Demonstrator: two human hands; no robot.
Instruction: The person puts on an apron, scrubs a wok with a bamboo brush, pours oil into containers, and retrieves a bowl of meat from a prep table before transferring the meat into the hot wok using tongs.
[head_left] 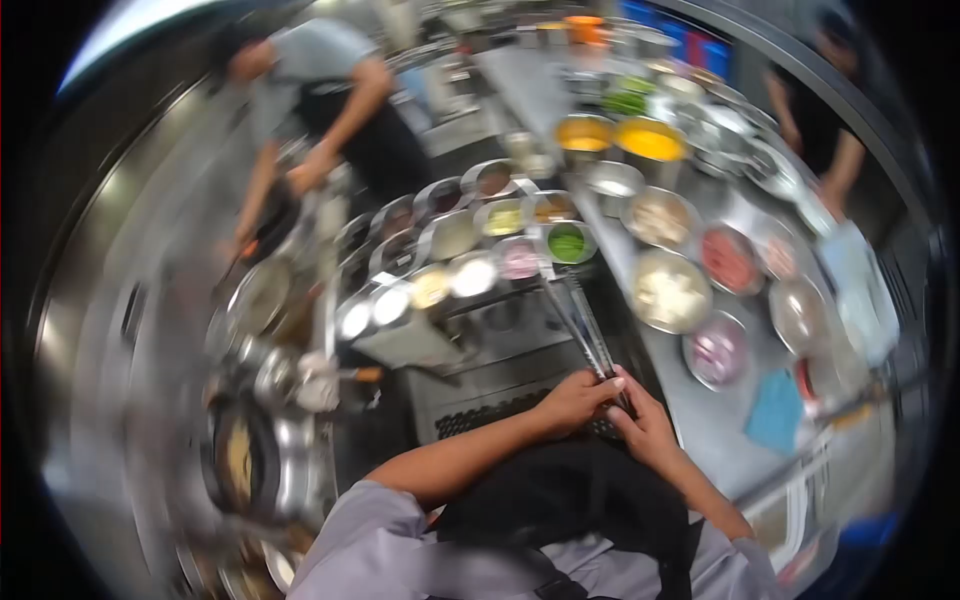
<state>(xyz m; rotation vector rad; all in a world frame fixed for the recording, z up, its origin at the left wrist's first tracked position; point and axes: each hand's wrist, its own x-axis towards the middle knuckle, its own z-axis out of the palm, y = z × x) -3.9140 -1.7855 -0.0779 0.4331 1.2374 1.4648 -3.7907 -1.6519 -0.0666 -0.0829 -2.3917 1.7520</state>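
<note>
Metal tongs point away from my body, their arms slightly apart at the far end. My left hand is closed at the near end of the tongs. My right hand closes on the same end from the other side, so the two hands meet there. Nothing shows between the tips of the tongs. Just beyond the tips stands a round container of chopped green herbs. Beside it is a container with pale pink pieces. Motion blur softens much of the picture.
On my right, a steel counter bears bowls of white chunks, red food and sliced purple onion, plus a blue cloth. At left are a pan and a co-worker. Another person stands far right.
</note>
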